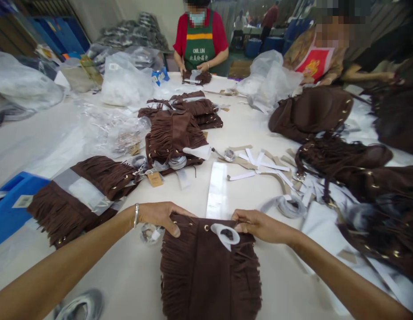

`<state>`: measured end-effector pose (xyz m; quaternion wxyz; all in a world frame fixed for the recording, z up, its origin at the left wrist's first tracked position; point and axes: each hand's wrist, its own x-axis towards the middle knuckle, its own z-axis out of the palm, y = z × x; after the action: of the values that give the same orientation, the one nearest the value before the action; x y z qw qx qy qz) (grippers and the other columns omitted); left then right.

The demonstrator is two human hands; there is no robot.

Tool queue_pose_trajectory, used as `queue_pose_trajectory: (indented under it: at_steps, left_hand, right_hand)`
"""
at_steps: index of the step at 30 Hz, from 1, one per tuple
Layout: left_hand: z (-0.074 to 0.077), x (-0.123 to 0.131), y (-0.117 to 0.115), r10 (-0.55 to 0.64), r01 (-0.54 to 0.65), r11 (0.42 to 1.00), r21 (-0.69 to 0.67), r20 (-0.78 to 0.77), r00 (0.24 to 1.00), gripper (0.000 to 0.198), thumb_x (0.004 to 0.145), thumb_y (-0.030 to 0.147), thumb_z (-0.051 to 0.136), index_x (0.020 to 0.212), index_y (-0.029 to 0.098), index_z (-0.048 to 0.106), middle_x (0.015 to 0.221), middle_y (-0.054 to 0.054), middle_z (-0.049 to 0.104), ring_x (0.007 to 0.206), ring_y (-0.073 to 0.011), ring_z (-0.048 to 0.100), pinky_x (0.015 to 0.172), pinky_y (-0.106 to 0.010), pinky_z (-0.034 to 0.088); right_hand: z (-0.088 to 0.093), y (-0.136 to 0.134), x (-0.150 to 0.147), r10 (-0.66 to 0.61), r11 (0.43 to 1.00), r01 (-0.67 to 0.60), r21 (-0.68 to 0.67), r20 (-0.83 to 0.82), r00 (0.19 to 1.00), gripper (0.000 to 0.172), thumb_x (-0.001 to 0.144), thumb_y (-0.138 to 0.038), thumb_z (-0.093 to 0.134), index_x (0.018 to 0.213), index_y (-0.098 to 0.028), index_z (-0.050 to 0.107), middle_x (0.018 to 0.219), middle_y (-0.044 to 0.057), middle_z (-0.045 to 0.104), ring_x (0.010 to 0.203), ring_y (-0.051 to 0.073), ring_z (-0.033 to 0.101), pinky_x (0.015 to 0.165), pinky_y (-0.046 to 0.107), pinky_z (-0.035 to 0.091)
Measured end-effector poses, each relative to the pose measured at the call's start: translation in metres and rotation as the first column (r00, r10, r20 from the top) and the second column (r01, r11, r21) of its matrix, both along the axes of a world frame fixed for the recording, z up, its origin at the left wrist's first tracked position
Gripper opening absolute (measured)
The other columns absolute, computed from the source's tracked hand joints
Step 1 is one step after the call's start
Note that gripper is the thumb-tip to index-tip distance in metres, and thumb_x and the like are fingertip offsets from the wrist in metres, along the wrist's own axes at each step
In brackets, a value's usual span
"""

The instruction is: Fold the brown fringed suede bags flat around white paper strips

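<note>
A dark brown fringed bag (211,271) lies flat in front of me, its top edge toward the middle of the table. My left hand (164,215) grips the top left corner, thumb on the front and fingers behind. At the top right corner, my right hand (256,224) pinches the edge. A white ring-shaped wrapped piece (228,235) rests on the bag's front, close to my right fingers. Gold eyelets run along the top edge. Just beyond the bag lies a clear, shiny plastic strip (217,191).
Fringed bags wrapped with plastic lie at left (89,191) and in a central stack (176,133). More brown bags (359,178) pile up at right beside paper scraps (259,164). A blue bin (16,204) stands at left. Two people (201,40) work across the table.
</note>
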<state>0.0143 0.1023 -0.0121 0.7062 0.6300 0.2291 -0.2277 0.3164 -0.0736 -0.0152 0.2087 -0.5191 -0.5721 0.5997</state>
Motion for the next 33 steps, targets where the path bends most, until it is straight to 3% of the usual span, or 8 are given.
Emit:
queue_pose_trajectory:
  at_steps: [7,11,15,17,20,24,28,33]
  left_hand:
    - [-0.012,0.005,0.007,0.011,-0.013,0.999,-0.031,-0.067,0.998,0.041,0.063,0.042,0.08,0.099,0.024,0.074,0.097,0.0,0.073,0.09,-0.0216,0.065,0.084,-0.032,0.051]
    - [-0.013,0.013,0.01,-0.052,0.096,0.958,0.269,-0.163,0.985,0.036,0.064,0.054,0.076,0.081,0.022,0.075,0.072,0.001,0.068,0.065,-0.0157,0.057,0.062,-0.026,0.046]
    - [-0.013,0.03,0.01,-0.129,0.295,0.69,0.661,-0.289,0.949,0.044,0.066,0.065,0.068,0.072,0.021,0.072,0.057,0.0,0.059,0.055,-0.0151,0.05,0.055,-0.027,0.035]
    - [-0.015,0.036,0.004,-0.135,0.37,0.546,0.752,-0.357,0.924,0.047,0.067,0.066,0.066,0.069,0.02,0.071,0.057,-0.003,0.059,0.057,-0.0177,0.053,0.056,-0.028,0.035]
    - [-0.014,0.038,-0.009,-0.097,0.364,0.425,0.829,-0.358,0.929,0.047,0.072,0.066,0.063,0.074,0.019,0.07,0.067,-0.007,0.064,0.068,-0.0242,0.062,0.063,-0.031,0.04]
    - [0.003,0.025,-0.043,-0.004,0.223,0.273,0.936,-0.231,0.973,0.039,0.083,0.047,0.061,0.106,0.016,0.064,0.111,-0.015,0.063,0.103,-0.0311,0.06,0.089,-0.04,0.043]
    - [0.02,-0.012,-0.113,0.165,-0.219,0.066,0.973,0.206,0.965,0.041,0.092,0.03,0.052,0.13,0.018,0.044,0.136,-0.013,0.046,0.125,-0.0263,0.046,0.105,-0.041,0.037]
    - [-0.005,-0.076,-0.221,0.551,-0.515,0.151,0.844,0.36,0.753,0.032,0.092,0.035,0.049,0.121,0.022,0.046,0.117,-0.009,0.054,0.102,-0.0231,0.059,0.089,-0.039,0.049]
  right_hand:
    - [0.0,-0.01,-0.033,-0.208,0.973,0.141,0.185,0.42,0.883,0.04,0.092,-0.056,0.043,0.079,-0.02,0.055,0.066,-0.001,0.057,0.062,0.014,0.051,0.057,0.025,0.033]
    - [-0.024,-0.009,-0.035,-0.344,0.93,0.253,0.268,0.385,0.857,0.044,0.096,-0.052,0.036,0.067,-0.02,0.048,0.058,-0.003,0.049,0.057,0.012,0.047,0.054,0.024,0.031]
    - [-0.048,-0.003,-0.027,-0.317,0.885,-0.024,0.465,0.639,0.701,0.038,0.097,-0.045,0.039,0.077,-0.018,0.057,0.069,0.005,0.06,0.07,0.019,0.053,0.068,0.03,0.036]
    - [-0.057,-0.002,-0.027,-0.307,0.844,-0.208,0.494,0.764,0.567,0.041,0.097,-0.046,0.038,0.077,-0.017,0.059,0.068,0.008,0.06,0.072,0.021,0.053,0.076,0.034,0.035]
    - [-0.064,-0.003,-0.031,-0.338,0.805,-0.292,0.516,0.805,0.488,0.044,0.099,-0.046,0.034,0.079,-0.016,0.059,0.069,0.009,0.06,0.074,0.022,0.053,0.08,0.035,0.034]
    - [-0.062,-0.002,-0.031,-0.365,0.801,-0.254,0.541,0.78,0.508,0.044,0.099,-0.046,0.033,0.085,-0.016,0.061,0.075,0.01,0.062,0.078,0.023,0.054,0.077,0.034,0.036]
    - [-0.04,-0.02,-0.029,-0.43,0.767,-0.194,0.612,0.715,0.552,0.037,0.099,-0.04,0.035,0.107,-0.014,0.061,0.094,0.014,0.065,0.093,0.027,0.055,0.083,0.038,0.039]
    - [0.005,-0.114,-0.074,-0.537,0.691,-0.065,0.72,0.572,0.62,0.036,0.094,-0.039,0.048,0.124,-0.019,0.053,0.116,0.013,0.059,0.11,0.027,0.051,0.093,0.04,0.042]
